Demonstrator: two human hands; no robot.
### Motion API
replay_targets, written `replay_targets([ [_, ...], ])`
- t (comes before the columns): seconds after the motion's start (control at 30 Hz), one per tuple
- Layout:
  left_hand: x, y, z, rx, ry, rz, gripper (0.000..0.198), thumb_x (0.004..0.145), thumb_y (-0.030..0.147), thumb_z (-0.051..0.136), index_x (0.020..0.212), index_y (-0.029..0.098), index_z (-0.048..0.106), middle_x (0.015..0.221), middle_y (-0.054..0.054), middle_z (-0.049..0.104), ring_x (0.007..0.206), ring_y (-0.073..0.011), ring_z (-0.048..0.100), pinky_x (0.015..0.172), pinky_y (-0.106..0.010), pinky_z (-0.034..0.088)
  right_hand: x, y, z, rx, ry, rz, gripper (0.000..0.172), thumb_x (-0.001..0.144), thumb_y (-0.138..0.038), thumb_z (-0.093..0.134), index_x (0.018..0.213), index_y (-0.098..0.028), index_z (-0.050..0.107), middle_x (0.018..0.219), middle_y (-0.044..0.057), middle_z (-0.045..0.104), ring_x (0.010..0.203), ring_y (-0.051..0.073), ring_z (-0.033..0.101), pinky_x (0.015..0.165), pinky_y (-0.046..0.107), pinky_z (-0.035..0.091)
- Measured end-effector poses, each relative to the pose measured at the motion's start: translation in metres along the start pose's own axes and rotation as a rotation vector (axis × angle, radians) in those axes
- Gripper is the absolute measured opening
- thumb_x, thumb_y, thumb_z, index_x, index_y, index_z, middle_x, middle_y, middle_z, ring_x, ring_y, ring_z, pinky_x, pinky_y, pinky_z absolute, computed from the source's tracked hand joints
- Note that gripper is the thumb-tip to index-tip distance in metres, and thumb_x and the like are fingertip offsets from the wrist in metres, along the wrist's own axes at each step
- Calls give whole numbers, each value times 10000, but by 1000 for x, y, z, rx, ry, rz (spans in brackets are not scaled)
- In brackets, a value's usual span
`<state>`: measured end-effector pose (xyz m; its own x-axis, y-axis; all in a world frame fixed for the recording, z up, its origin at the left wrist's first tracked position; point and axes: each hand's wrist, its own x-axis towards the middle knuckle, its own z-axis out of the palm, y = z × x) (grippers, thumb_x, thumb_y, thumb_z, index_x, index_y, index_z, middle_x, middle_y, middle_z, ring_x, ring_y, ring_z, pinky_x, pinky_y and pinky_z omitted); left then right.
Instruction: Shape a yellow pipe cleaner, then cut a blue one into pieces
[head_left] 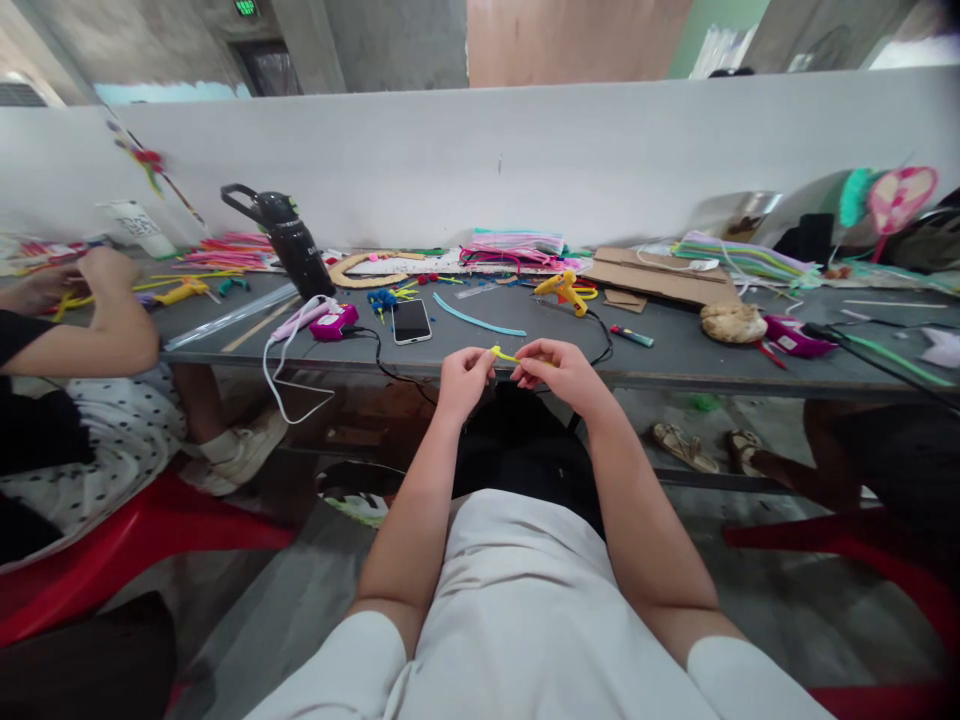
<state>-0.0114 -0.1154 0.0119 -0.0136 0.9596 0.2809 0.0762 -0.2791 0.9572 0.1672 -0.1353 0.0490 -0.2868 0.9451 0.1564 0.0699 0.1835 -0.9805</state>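
Near the flat grey bench (667, 350), the left hand (466, 378) and right hand (553, 372) pinch a slender, bright-yellow strip (505, 356), likely light and bendable; fingertip holds near its ends should suit.

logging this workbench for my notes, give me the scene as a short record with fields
left grip: pinching a yellow strip
right grip: closed on the strip's other end
beyond the hands: light blue strip, lying curved on the grey table
left of blue strip: phone, lying flat
right of blue strip: yellow glue gun
farther left: black bottle
far left: another person's arm
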Motion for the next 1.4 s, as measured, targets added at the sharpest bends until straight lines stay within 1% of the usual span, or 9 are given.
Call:
replay_targets([
  [0.2, 0, 5, -4, -329, -77, -42, 240, 763, 382, 707, 755, 145, 674, 582, 14, 536, 497, -66, 435, 479, -211, 315, 5, 19, -8, -26, -44, 88, 301, 778, -438, 708, 887, -161, 667, 701, 29, 696, 577, 109, 593, 555, 229, 469],
  [0.47, -3, 6, -7, -272, -287, -21, 241, 786, 366, 700, 717, 137, 676, 560, 4, 528, 505, -72, 423, 487, -223, 286, 13, 32, -17, -204, 57, -4, 354, 773, -503, 679, 841, -156, 696, 651, -9, 623, 550, 107, 512, 539, 243, 423],
  [0.6, -5, 11, -9, -124, -430, -13, 251, 795, 371, 681, 725, 130, 673, 547, 14, 521, 507, -77, 428, 503, -220, 304, 19, 28, -16, -275, 81, -45, 292, 792, -438, 648, 841, -153, 688, 685, 11, 648, 575, 119, 535, 559, 248, 447],
  [0.73, -8, 19, -8, 214, -516, 5, 254, 814, 349, 621, 716, 122, 677, 550, 10, 551, 524, -89, 458, 524, -223, 334, 20, 18, -14, -408, 116, -103, 245, 806, -382, 627, 814, -144, 687, 723, 38, 679, 630, 143, 582, 594, 257, 459],
  [0.8, -9, 20, -6, 341, -496, 13, 255, 818, 325, 589, 680, 125, 667, 554, 4, 571, 526, -93, 467, 523, -226, 336, 17, 10, -12, -473, 133, -150, 231, 816, -362, 621, 810, -144, 697, 747, 47, 695, 669, 155, 605, 626, 264, 462],
  [0.9, -6, 16, -3, 388, -371, 15, 247, 805, 295, 574, 635, 130, 646, 547, 4, 568, 514, -91, 451, 507, -226, 316, 8, -4, -9, -508, 134, -189, 203, 816, -333, 624, 800, -147, 705, 754, 43, 700, 666, 149, 602, 632, 262, 453],
  [1.1, 1, 11, -2, -91, -126, -80, 251, 773, 361, 652, 699, 121, 655, 541, 18, 510, 490, -71, 408, 479, -214, 279, -3, -12, -7, -339, 11, -67, 228, 799, -371, 656, 793, -146, 695, 658, 12, 640, 595, 127, 560, 566, 242, 440],
  [1.27, -2, 19, -5, -432, -182, -126, 220, 710, 323, 743, 701, 116, 666, 546, 18, 492, 501, -58, 419, 486, -201, 279, 1, 3, -13, -231, -101, -12, 319, 784, -456, 691, 872, -151, 724, 705, 17, 659, 621, 124, 561, 579, 243, 450],
  [1.4, -4, 20, -7, -483, -294, -147, 226, 719, 321, 750, 691, 112, 671, 528, 18, 483, 489, -54, 411, 488, -204, 266, 7, 18, -17, -125, -108, 20, 359, 770, -486, 706, 927, -163, 725, 721, 7, 656, 579, 98, 521, 512, 222, 381],
])
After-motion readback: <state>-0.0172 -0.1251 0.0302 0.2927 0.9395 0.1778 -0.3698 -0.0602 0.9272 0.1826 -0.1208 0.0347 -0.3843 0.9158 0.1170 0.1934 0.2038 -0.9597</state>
